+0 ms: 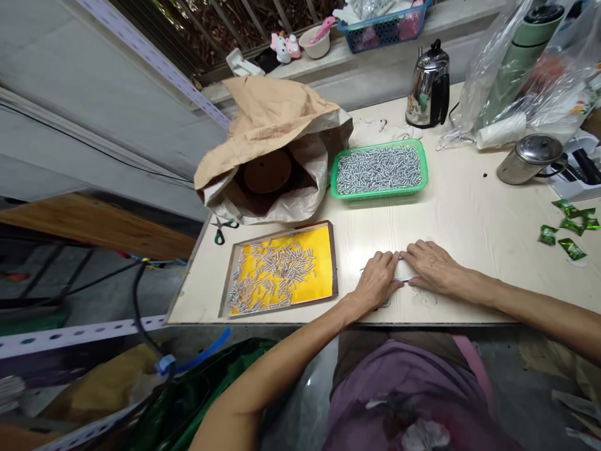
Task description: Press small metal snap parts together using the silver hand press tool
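Hands (375,275) (429,266) close together on a pale flat object (404,270)

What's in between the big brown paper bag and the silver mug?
The head view shows a green basket of little metal pins, then a tiny dark speck, between the brown paper bag and the silver mug.

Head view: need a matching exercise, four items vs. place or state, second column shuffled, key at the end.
1. Left hand
2. Green plastic basket
3. Shallow tray
4. Scissors

A. Handles spread apart, beside the brown paper sack
B. Yellow bottom, small metal pieces strewn loosely over part of it
C. Between the tray and the right hand
D. Filled almost wall to wall with small metal pieces

Pairs: 1-C, 2-D, 3-B, 4-A
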### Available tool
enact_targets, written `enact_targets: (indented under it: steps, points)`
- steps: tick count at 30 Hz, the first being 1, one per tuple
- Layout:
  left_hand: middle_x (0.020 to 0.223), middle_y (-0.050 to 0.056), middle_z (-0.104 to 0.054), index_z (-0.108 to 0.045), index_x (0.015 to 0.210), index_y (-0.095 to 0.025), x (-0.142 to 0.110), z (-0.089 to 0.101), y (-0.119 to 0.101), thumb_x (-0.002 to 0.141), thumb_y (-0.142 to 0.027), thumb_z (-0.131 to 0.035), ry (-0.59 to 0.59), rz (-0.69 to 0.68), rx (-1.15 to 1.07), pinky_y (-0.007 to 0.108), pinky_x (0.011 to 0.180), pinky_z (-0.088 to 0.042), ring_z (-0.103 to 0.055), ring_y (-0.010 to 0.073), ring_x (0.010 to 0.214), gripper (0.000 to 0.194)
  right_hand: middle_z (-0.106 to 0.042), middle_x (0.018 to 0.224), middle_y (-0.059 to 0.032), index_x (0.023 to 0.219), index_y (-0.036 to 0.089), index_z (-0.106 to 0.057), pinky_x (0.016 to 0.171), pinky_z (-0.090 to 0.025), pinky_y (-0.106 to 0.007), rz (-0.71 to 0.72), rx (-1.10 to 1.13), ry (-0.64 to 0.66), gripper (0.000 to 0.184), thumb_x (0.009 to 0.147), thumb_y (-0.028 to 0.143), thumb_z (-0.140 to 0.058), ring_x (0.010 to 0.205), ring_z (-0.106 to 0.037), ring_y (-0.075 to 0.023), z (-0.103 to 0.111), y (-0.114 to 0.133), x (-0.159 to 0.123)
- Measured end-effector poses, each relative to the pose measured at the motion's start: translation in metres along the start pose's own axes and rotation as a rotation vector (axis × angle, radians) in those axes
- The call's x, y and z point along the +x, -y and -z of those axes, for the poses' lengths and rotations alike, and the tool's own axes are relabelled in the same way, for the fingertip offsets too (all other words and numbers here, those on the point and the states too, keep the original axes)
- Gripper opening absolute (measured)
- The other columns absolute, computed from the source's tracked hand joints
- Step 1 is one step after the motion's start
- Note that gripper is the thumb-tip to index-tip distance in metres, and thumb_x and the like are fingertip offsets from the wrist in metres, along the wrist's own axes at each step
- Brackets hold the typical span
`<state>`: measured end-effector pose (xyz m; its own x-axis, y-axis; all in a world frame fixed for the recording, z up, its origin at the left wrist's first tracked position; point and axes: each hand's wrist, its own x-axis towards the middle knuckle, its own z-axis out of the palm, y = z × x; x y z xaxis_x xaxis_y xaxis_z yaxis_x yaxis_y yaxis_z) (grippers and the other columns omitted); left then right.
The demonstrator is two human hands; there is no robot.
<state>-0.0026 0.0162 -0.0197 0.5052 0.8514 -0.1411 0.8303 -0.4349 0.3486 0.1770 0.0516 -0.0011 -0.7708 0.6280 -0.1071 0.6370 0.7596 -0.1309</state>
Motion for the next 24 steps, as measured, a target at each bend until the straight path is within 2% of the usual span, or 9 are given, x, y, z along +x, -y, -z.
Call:
enact_targets:
  steps: [4, 7, 10, 13, 16, 17, 19, 21, 24]
  points:
    - [0.107, 0.01, -0.058, -0.054, 0.117, -0.016, -0.003, -0.001, -0.003, 0.089, -0.026, -0.06, 0.019, 0.015, -0.034, 0.039, 0.084, -0.048, -0.053, 0.025, 0.1, 0.03, -0.062, 0.086, -0.0089, 0.091, 0.013, -0.062, 0.07, -0.034, -0.033, 0.004, 0.006, -0.017, 0.007, 0.087, 0.013, -0.056, 0.082, -0.053, -0.0217, -0.007, 0.006, -0.004]
    - [0.095, 0.007, -0.059, -0.059, 0.101, -0.017, -0.003, -0.004, -0.005, 0.092, -0.022, -0.055, 0.029, 0.026, -0.064, 0.038, 0.081, -0.048, -0.053, 0.0234, 0.096, 0.011, -0.06, 0.077, -0.0054, 0.083, 0.016, -0.061, 0.067, -0.032, -0.031, 0.022, 0.061, -0.056, 0.02, 0.091, 0.006, -0.045, 0.074, -0.051, -0.0187, -0.014, 0.01, -0.008]
    - [0.091, 0.007, -0.06, -0.06, 0.095, -0.017, 0.0, -0.005, -0.004, 0.092, -0.02, -0.054, 0.033, 0.022, -0.068, 0.037, 0.081, -0.049, -0.055, 0.0232, 0.095, 0.008, -0.058, 0.073, -0.0038, 0.079, 0.018, -0.061, 0.065, -0.032, -0.03, 0.009, 0.1, -0.065, 0.019, 0.092, 0.011, -0.048, 0.071, -0.051, -0.0181, -0.016, 0.011, -0.01]
    - [0.101, 0.009, -0.063, -0.059, 0.105, -0.016, -0.001, -0.007, -0.003, 0.092, -0.02, -0.055, -0.004, 0.033, -0.044, 0.039, 0.086, -0.05, -0.057, 0.0239, 0.101, 0.015, -0.061, 0.081, -0.0061, 0.089, 0.016, -0.064, 0.069, -0.035, -0.031, -0.037, 0.081, -0.061, 0.005, 0.089, 0.02, -0.06, 0.078, -0.053, -0.0201, -0.009, 0.004, -0.009]
    - [0.129, 0.017, -0.057, -0.051, 0.125, -0.012, -0.01, -0.022, -0.009, 0.092, -0.021, -0.054, -0.138, 0.059, -0.03, 0.044, 0.1, -0.046, -0.053, 0.0272, 0.12, 0.034, -0.062, 0.093, -0.0092, 0.104, 0.014, -0.063, 0.074, -0.038, -0.031, 0.0, 0.119, -0.02, 0.03, 0.083, 0.035, -0.069, 0.085, -0.054, -0.0222, 0.003, -0.011, -0.005]
    - [0.136, 0.02, -0.053, -0.048, 0.129, -0.011, -0.015, -0.029, -0.013, 0.093, -0.021, -0.052, -0.185, 0.052, -0.031, 0.046, 0.105, -0.044, -0.049, 0.0286, 0.128, 0.038, -0.062, 0.094, -0.0095, 0.104, 0.014, -0.063, 0.073, -0.038, -0.031, 0.026, 0.141, 0.006, 0.031, 0.085, 0.038, -0.067, 0.085, -0.055, -0.0218, 0.006, -0.016, -0.003]
    - [0.144, 0.022, -0.045, -0.043, 0.135, -0.012, -0.024, -0.046, -0.023, 0.096, -0.026, -0.047, -0.257, 0.008, -0.041, 0.05, 0.11, -0.038, -0.038, 0.0305, 0.139, 0.042, -0.063, 0.094, -0.0097, 0.102, 0.014, -0.063, 0.072, -0.038, -0.03, 0.037, 0.145, 0.033, 0.024, 0.09, 0.035, -0.06, 0.084, -0.055, -0.0207, 0.008, -0.024, 0.001]
    - [0.148, 0.021, -0.042, -0.04, 0.139, -0.014, -0.03, -0.059, -0.034, 0.097, -0.035, -0.044, -0.281, -0.065, -0.072, 0.053, 0.112, -0.034, -0.031, 0.0304, 0.144, 0.047, -0.063, 0.093, -0.0098, 0.097, 0.014, -0.065, 0.07, -0.036, -0.03, -0.003, 0.084, 0.017, 0.015, 0.092, 0.026, -0.056, 0.084, -0.054, -0.0207, 0.007, -0.029, 0.007]
    - [0.146, 0.02, -0.045, -0.041, 0.14, -0.015, -0.035, -0.068, -0.045, 0.096, -0.046, -0.044, -0.261, -0.131, -0.14, 0.052, 0.115, -0.031, -0.032, 0.0292, 0.143, 0.054, -0.064, 0.09, -0.0092, 0.087, 0.016, -0.065, 0.07, -0.033, -0.031, -0.024, -0.026, -0.028, 0.012, 0.091, 0.022, -0.056, 0.085, -0.053, -0.0216, 0.005, -0.031, 0.021]
